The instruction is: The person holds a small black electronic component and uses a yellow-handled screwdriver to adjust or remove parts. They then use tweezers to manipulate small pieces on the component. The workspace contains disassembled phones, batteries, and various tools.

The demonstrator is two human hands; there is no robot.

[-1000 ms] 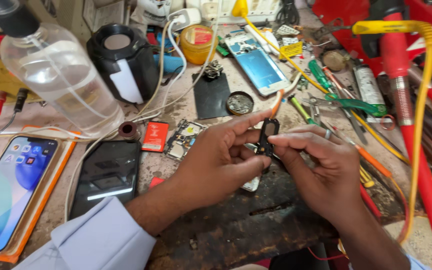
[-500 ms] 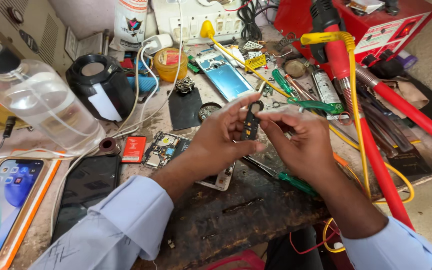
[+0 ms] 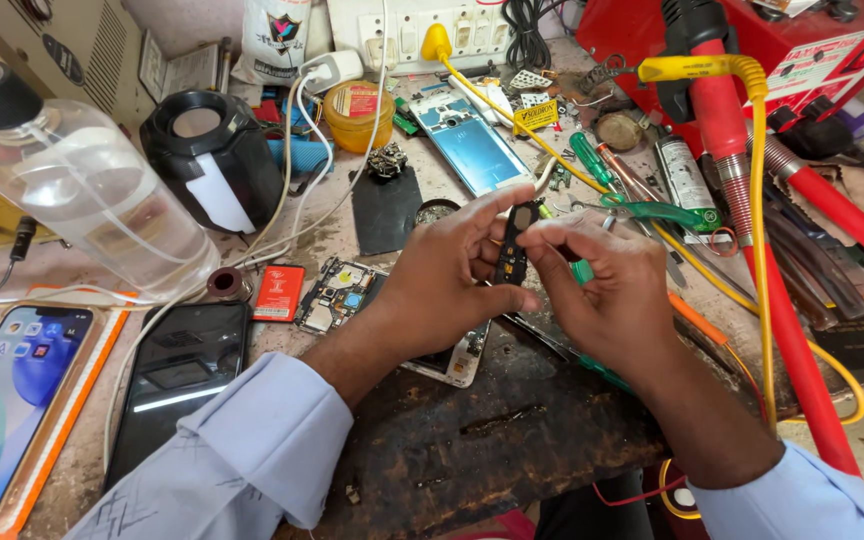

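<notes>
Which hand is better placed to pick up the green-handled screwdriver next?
Probably the right hand: the green-handled screwdriver lies just under it, while the left hand pinches the small black part.

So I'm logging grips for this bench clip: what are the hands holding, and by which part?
Both hands, left hand and right hand, pinch a small black phone part by its edges, fingertips only.

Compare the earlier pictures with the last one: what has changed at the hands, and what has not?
Little changed. Both hands, left hand and right hand, still pinch the small black part between their fingers, turned slightly more upright. Only the camera view shifted; the bench clutter stayed put.
</notes>
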